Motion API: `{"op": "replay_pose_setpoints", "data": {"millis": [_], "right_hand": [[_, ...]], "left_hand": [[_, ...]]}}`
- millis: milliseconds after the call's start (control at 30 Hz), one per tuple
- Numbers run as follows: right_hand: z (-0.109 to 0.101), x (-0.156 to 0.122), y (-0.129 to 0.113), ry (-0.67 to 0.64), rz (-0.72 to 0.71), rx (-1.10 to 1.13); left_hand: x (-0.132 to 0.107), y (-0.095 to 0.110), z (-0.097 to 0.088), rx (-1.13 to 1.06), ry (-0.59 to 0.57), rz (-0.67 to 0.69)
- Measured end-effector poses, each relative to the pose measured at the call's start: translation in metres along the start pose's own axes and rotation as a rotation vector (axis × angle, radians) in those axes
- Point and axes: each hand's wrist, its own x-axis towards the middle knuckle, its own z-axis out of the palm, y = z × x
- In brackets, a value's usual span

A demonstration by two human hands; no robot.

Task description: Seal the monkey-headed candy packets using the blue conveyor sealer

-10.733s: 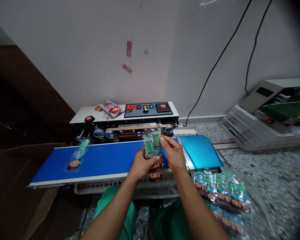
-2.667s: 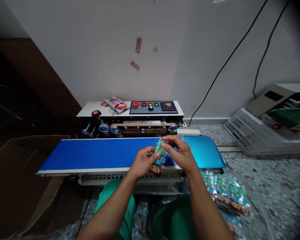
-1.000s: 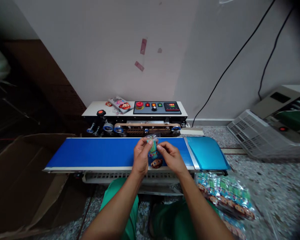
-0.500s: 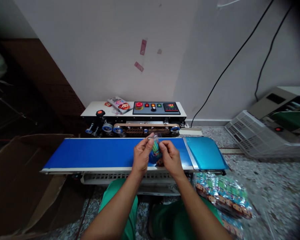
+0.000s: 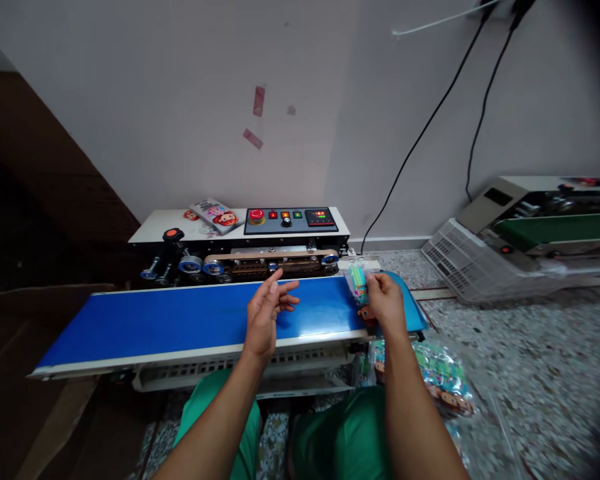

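A small clear plastic packet [image 5: 359, 288] with green and blue print and a cartoon face is pinched at its right side by my right hand [image 5: 386, 301]. It hangs over the right end of the blue conveyor belt [image 5: 180, 320], beside the lighter blue end piece [image 5: 405, 300]. My left hand [image 5: 266, 313] is over the middle of the belt with its fingers spread, holding nothing. Behind the belt stands the band sealer [image 5: 273, 257], its rollers and brown band facing me. Its control panel [image 5: 290, 220] has a red stop button and a lit display.
On the sealer's top lies a printed packet [image 5: 217, 215]. More packets [image 5: 443, 377] lie in clear plastic on the speckled floor at right. A white crate [image 5: 455, 263] and a second machine [image 5: 540, 213] are farther right. A cardboard box [image 5: 20, 400] stands at left.
My left hand has let go of the packet and opened. My right hand has carried the packet rightward to the belt's end. The view has turned somewhat to the right.
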Motion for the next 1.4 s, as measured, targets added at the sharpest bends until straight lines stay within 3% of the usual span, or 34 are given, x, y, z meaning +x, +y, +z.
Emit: {"op": "replay_pose_setpoints", "data": {"millis": [100, 267, 367, 467, 667, 800, 933, 1100, 1233, 1333, 1400], "right_hand": [[0.005, 0.009, 0.006, -0.017, 0.054, -0.228], [0.029, 0.012, -0.016, -0.099, 0.078, -0.404], [0.042, 0.007, -0.026, -0.128, -0.012, -0.339], [0.047, -0.002, -0.027, -0.064, -0.111, -0.204], [0.034, -0.018, -0.019, 0.009, -0.111, 0.066], [0.029, -0.021, -0.015, 0.043, -0.125, 0.107], [0.031, -0.023, -0.017, 0.021, -0.132, 0.139], [0.033, -0.027, -0.02, -0.017, -0.118, 0.177], [0.034, -0.029, -0.02, -0.029, -0.122, 0.168], [0.036, -0.028, -0.019, -0.035, -0.124, 0.164], [0.037, -0.027, -0.017, -0.037, -0.117, 0.167]], "left_hand": [[-0.001, 0.0, 0.002, 0.01, -0.017, -0.015], [-0.003, -0.001, 0.002, 0.022, -0.04, -0.043], [-0.004, 0.0, 0.001, 0.022, -0.027, -0.045], [-0.004, -0.001, -0.001, 0.022, 0.004, -0.049], [-0.013, -0.002, -0.01, 0.209, 0.111, -0.086], [-0.03, 0.011, -0.02, 0.355, 0.104, -0.149], [-0.051, 0.029, -0.044, 0.493, 0.124, -0.104], [-0.057, 0.047, -0.09, 0.779, 0.272, 0.072], [-0.036, 0.062, -0.122, 1.357, 0.42, 0.194], [-0.019, 0.073, -0.143, 1.811, 0.468, 0.122], [-0.011, 0.079, -0.158, 1.951, 0.474, 0.055]]}}
